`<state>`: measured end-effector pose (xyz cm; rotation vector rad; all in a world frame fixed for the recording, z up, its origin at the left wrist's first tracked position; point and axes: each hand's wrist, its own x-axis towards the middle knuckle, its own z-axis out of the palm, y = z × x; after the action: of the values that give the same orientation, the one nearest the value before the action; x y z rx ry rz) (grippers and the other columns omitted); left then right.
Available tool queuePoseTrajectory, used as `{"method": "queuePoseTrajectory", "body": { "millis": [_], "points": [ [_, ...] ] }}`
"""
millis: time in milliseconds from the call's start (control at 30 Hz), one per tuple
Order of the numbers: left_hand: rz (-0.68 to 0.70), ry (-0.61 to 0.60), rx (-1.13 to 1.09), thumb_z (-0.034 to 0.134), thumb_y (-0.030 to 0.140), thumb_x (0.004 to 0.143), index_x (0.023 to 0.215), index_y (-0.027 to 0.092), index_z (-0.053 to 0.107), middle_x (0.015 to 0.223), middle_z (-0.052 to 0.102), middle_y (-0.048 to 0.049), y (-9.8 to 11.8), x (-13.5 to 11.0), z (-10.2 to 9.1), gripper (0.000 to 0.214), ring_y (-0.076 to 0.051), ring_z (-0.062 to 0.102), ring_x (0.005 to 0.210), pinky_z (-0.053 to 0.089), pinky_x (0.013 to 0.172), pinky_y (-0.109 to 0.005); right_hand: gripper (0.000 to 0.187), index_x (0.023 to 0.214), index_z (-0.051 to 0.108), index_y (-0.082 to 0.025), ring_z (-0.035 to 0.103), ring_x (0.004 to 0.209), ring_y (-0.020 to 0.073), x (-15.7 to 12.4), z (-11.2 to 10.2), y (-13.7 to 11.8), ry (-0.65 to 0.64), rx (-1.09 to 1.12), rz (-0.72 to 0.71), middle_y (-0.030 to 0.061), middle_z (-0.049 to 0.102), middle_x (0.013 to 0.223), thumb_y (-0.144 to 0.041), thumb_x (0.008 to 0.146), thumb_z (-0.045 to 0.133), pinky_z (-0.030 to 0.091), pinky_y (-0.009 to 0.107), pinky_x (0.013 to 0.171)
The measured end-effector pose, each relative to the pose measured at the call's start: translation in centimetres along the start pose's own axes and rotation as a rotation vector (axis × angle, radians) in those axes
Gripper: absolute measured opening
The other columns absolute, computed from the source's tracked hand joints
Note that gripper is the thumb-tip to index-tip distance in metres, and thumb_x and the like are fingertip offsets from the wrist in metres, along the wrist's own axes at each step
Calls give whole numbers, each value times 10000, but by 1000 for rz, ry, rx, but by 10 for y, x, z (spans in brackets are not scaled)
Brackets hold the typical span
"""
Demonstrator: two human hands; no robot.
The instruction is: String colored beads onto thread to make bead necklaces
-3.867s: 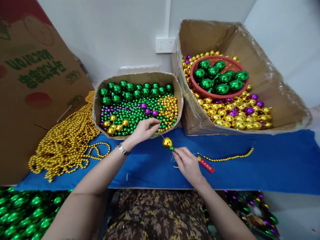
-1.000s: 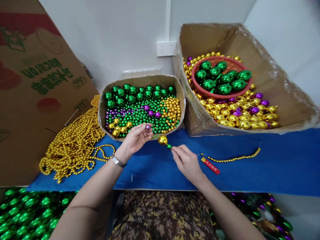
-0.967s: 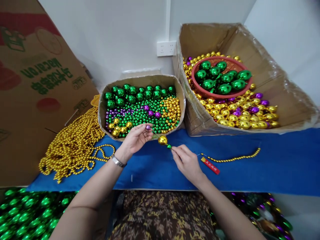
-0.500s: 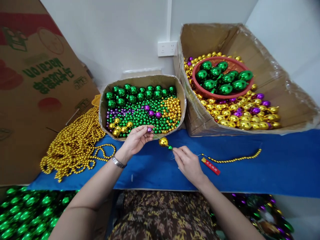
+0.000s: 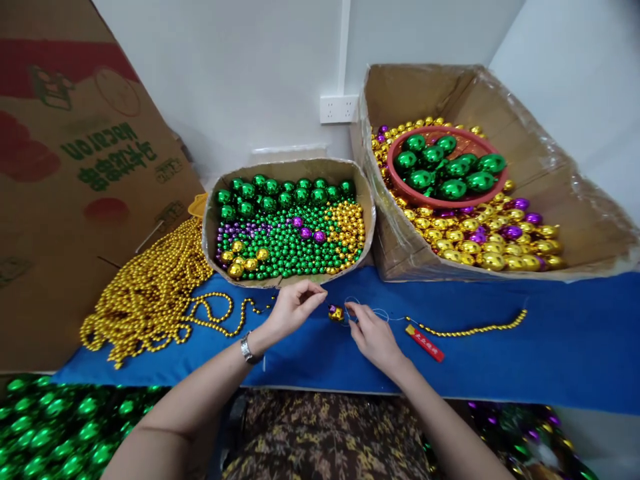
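My left hand (image 5: 296, 308), a metal watch on its wrist, pinches the end of a thin string just in front of the smaller box. A large gold bead (image 5: 337, 314) hangs between my hands with a purple bead (image 5: 332, 308) against it. To the right, the curled fingers of my right hand (image 5: 374, 337) close on the clear string (image 5: 381, 312), which loops around them. The string runs on toward a strand of small gold beads (image 5: 473, 331) lying on the blue cloth. Any green bead by the gold one is hard to make out.
A cut-down box (image 5: 289, 283) holds green, gold and purple beads. Right of it, a bigger box (image 5: 575, 200) contains gold and purple beads and a red basin (image 5: 400, 193) of green ones. Gold bead chains (image 5: 150, 293) pile up at left. A red label (image 5: 425, 343) lies by the strand.
My left hand has come down and toward me from the box rim. The purple bead has slid along the string to the gold bead. More string now loops beside my right hand.
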<state>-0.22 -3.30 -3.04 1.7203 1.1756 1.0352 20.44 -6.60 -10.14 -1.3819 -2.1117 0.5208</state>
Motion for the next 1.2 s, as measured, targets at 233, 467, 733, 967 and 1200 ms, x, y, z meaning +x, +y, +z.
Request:
{"method": "queuePoseTrajectory", "body": {
  "millis": [233,467,733,967,1200],
  "points": [
    [77,-186,-4,553,430,894,886,141,680,843,711,-68,33,39,-18,316,-159,652,743,521,694,-273,276,1069,622,-196,689,847,173,21,-11,-23,102,81,-105,80,696,969,-271,995,367,555,282,759],
    [120,23,868,540,527,869,1290,230,603,1379,496,-151,-3,155,-40,519,-359,367,1323,308,1063,-527,242,975,615,-204,690,772,143,20,-16,-18,147,203,-48,44,709,898,-250,994,378,535,239,701],
    [140,-231,1168,525,368,848,1052,213,698,1008,652,-111,-9,127,-36,308,-288,570,964,464,745,-363,247,1016,632,-205,698,842,156,17,-18,-9,153,195,-49,50,713,927,-250,992,391,544,245,725],
    [153,-159,1156,442,534,890,1017,162,688,959,673,-124,8,165,-54,464,-278,604,926,470,783,-371,277,1095,630,-216,696,711,130,17,-14,-2,101,322,-41,59,711,961,-274,998,377,581,238,681],
    [136,47,1129,566,413,849,1386,148,472,1374,493,-207,-9,257,-23,606,-434,239,1386,155,1095,-611,277,1103,639,-193,699,726,125,22,-12,-6,155,351,-44,86,659,975,-237,990,390,598,240,691]
  ]
}}
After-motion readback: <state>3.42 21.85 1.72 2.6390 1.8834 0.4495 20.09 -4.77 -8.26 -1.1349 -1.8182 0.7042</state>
